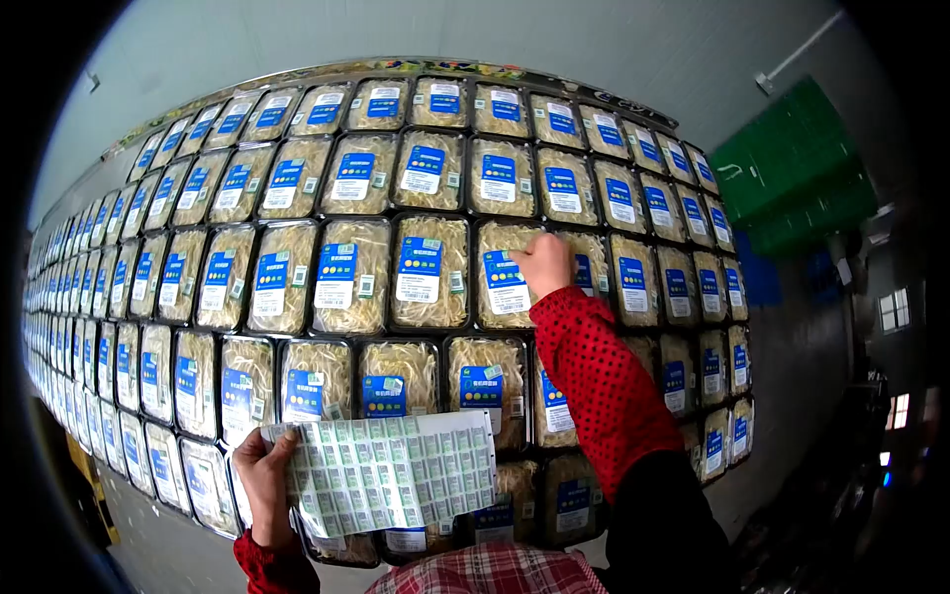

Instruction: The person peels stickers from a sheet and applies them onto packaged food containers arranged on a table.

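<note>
Between the thumb and fingers of my left hand (265, 482) is a sheet of small green-and-white stickers (391, 473), held by its left edge over the front packs. My right hand (545, 265), fingers pinched together, is at the upper right of a blue-and-white label on a clear-topped pack (505, 294) in the middle rows. Whether a sticker is between its fingers cannot be made out. A pack to the left (430, 272) bears a small green sticker at the top of its blue label. The packs hold pale, stringy contents.
Many similar packs (429, 170) stand in close rows across the table. Green crates (792, 163) are at the back right, near a grey wall (554, 35). Grey floor (178, 544) shows at the lower left.
</note>
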### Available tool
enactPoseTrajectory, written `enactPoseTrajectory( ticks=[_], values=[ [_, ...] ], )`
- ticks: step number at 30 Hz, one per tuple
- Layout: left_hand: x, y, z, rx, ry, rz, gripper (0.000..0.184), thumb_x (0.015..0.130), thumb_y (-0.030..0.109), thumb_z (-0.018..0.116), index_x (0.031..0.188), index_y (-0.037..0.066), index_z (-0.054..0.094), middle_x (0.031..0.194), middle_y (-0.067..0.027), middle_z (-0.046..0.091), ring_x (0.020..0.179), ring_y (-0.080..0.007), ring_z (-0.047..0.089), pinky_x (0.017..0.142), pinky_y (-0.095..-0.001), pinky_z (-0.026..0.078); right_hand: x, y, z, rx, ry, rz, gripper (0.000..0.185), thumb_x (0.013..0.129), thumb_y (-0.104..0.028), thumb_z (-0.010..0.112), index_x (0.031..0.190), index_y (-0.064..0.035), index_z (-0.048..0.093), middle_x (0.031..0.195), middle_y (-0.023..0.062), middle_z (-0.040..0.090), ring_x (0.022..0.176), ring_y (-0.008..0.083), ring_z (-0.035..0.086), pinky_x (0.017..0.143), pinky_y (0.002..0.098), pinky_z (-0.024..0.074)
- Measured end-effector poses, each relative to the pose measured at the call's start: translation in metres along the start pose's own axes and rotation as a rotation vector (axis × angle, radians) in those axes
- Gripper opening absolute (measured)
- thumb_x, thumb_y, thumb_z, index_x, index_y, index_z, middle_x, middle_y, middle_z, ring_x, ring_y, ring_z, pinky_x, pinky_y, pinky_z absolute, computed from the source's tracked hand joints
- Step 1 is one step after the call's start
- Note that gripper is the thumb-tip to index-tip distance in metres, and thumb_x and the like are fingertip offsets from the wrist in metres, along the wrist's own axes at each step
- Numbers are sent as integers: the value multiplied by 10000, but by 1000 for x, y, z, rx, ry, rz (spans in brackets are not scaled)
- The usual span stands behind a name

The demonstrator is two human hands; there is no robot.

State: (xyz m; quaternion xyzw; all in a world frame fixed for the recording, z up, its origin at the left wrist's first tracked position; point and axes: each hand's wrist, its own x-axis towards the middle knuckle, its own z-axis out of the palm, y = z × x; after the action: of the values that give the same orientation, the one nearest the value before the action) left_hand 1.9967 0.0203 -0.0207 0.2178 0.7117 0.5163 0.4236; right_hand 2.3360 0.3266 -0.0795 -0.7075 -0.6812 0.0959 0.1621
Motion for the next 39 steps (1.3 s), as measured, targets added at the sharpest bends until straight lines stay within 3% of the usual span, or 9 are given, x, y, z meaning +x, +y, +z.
enactPoseTrajectory(
  ticks=[3,7,13,18,21,25,31,37,39],
  values=[
    [3,-9,-9,64,13,28,96,823,50,697,782,-7,631,665,37,587,567,-26,459,506,-196,345,24,72,-8,360,185,37,302,674,-283,796,689,-6,679,657,175,647,620,317,650,576,389,496],
    [3,-15,-1,60,-37,44,146,830,75,680,726,35,587,623,50,532,532,-30,412,493,-215,319,20,119,-35,889,108,259,186,671,-52,782,797,30,672,750,88,674,644,163,615,605,301,483],
    [-7,1,23,53,-56,78,163,820,81,709,714,49,589,599,66,516,520,-19,393,484,-199,302,29,135,0,715,85,230,198,647,-51,769,808,11,671,755,100,677,658,190,636,610,331,496],
    [-12,5,16,114,-112,110,125,833,92,702,808,-11,635,660,31,589,566,-20,445,512,-195,334,10,98,-48,-160,158,155,376,609,-306,842,790,-57,627,785,152,668,756,342,653,657,458,501],
    [-21,10,29,87,-76,147,144,828,105,706,798,-13,629,641,42,567,548,-23,412,494,-203,304,38,188,-59,276,202,123,388,608,-272,854,776,-9,623,746,158,658,681,263,640,624,401,500],
    [-36,11,52,89,-77,152,149,820,110,718,788,-5,630,606,54,536,520,-22,387,481,-206,293,44,224,-89,777,64,311,362,658,-9,765,977,37,602,936,111,633,814,208,613,729,318,509],
    [-71,20,108,125,-105,127,181,824,106,712,715,58,576,606,58,533,525,-20,411,485,-216,312,69,246,-55,673,103,145,369,535,26,768,870,-3,615,844,113,622,785,233,607,699,356,505],
    [-106,28,161,63,-165,142,127,834,108,703,776,45,610,674,38,602,563,-30,477,514,-206,359,61,227,-75,11,147,-42,478,527,-98,838,927,4,598,916,187,624,981,384,573,805,452,489],
    [-112,32,183,50,-129,161,120,832,118,707,796,43,620,677,40,598,565,-29,469,513,-206,354,70,259,-95,-74,167,-104,500,520,-183,890,900,-24,606,876,162,615,832,332,602,729,430,484]
  ],
)
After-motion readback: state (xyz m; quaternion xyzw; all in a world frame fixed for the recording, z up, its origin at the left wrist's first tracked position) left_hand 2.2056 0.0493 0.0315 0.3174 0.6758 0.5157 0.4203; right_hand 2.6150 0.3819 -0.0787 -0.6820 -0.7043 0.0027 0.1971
